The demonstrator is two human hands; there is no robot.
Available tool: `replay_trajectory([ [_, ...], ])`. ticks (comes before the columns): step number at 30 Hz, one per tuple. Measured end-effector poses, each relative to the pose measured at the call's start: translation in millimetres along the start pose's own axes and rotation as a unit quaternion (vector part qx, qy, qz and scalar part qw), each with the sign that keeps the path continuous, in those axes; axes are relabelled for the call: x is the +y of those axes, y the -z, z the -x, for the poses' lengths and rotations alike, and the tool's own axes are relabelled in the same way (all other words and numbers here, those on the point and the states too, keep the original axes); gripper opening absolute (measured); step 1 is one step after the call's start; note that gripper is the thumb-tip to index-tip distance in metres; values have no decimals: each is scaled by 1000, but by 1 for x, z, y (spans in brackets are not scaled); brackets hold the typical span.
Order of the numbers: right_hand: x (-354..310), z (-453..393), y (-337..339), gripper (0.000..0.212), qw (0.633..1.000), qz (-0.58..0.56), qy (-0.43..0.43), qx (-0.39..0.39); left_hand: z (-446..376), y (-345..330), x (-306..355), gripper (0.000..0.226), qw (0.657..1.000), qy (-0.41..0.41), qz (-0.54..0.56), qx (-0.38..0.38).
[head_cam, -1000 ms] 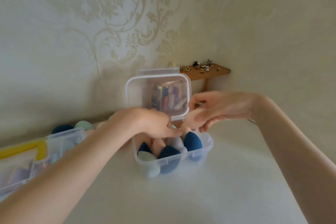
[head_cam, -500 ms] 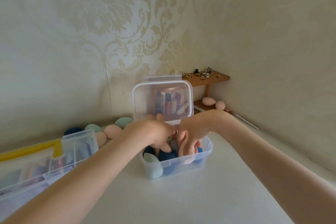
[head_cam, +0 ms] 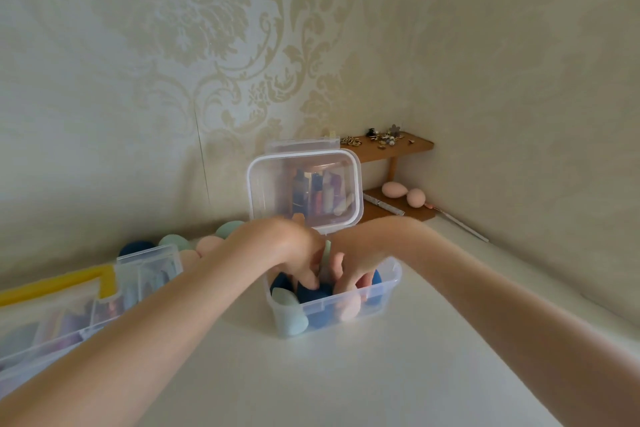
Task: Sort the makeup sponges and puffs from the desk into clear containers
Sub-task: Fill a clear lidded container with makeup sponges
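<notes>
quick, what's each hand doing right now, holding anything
Left hand: down in the clear container, fingers curled onto a dark blue sponge; a grip cannot be told.
Right hand: also in the container, fingers among the sponges; cannot be told.

Nothing here can be read. The small bottles and tubes (head_cam: 313, 196) seen through the raised clear plastic lid (head_cam: 304, 189) carry coloured labels, but they are too blurred to make out any word, brand or number. No writing shows anywhere else.
</notes>
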State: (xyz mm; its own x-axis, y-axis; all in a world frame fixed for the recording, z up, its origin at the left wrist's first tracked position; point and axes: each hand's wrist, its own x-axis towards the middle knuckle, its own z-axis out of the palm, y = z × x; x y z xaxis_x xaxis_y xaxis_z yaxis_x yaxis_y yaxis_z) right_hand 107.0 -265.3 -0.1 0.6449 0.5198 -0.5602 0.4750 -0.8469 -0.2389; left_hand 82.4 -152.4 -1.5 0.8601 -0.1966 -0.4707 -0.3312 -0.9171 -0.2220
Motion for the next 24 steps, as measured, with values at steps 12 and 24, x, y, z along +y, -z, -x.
replay_trajectory([
  [12, 109, -20, 53, 23, 902, -154, -184, 360, -9, 21, 4, 56, 998, 23, 23, -50],
  [24, 163, -77, 28, 40, 827, -102, -268, 484, -10, 20, 11, 59, 998, 63, -15, -28],
])
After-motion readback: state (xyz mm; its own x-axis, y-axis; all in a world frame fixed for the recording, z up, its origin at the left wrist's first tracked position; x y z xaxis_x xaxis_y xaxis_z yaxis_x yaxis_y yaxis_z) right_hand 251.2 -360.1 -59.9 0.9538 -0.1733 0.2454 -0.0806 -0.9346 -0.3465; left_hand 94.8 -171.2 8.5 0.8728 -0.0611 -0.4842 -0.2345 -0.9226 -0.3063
